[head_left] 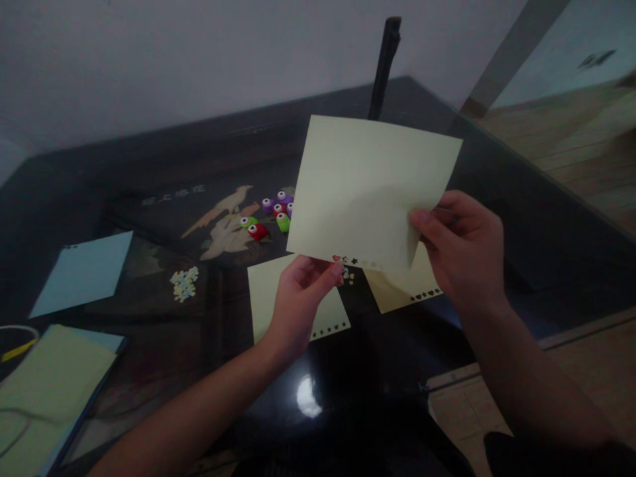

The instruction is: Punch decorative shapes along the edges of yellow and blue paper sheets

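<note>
Paper (372, 189), pinched by left hand (299, 305) and right hand (467, 252), already has holes (354, 261) along its lower edge, while its top edge is uncut.

Right fingers (431, 227) pinch pale sheet (372, 185) above table (539, 218).

Bare hands (299, 298) — bare forearms (203, 411) — dark clothing (551, 457)
</note>
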`<state>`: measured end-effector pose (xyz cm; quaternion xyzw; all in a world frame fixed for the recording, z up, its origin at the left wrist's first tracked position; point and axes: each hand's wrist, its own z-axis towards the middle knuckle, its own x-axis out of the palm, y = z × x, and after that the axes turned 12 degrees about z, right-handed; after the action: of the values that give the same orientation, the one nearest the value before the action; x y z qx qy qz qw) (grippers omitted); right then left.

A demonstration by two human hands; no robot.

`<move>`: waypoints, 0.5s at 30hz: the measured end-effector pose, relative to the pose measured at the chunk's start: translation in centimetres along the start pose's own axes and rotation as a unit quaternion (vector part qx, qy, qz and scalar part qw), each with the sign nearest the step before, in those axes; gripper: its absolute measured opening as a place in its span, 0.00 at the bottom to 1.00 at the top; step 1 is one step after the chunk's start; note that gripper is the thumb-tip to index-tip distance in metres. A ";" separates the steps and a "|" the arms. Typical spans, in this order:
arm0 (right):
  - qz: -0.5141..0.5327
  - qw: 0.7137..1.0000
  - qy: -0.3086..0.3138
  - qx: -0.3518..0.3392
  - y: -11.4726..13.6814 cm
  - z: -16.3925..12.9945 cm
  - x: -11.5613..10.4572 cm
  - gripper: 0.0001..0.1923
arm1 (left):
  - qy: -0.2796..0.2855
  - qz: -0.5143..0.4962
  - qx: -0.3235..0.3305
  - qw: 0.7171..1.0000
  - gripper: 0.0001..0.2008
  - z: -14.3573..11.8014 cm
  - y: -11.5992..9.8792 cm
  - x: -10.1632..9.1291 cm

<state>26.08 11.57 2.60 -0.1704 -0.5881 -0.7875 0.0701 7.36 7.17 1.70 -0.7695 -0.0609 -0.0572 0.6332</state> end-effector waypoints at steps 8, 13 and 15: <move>-0.020 1.000 -0.001 -0.005 0.0 -0.1 0.1 0.07 | 0.001 0.008 -0.016 1.000 0.08 0.1 0.4 -0.1; -0.028 1.000 0.001 -0.012 -0.1 -0.1 0.0 0.06 | -0.011 0.017 -0.020 1.000 0.08 0.2 0.5 -0.2; -0.036 0.999 0.001 -0.018 -0.1 -0.1 -0.1 0.06 | -0.022 0.028 -0.019 0.999 0.09 0.3 0.5 -0.2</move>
<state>26.08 11.48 2.45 -0.1493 -0.5794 -0.8003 0.0389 7.26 7.33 1.11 -0.7837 -0.0520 -0.0239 0.6185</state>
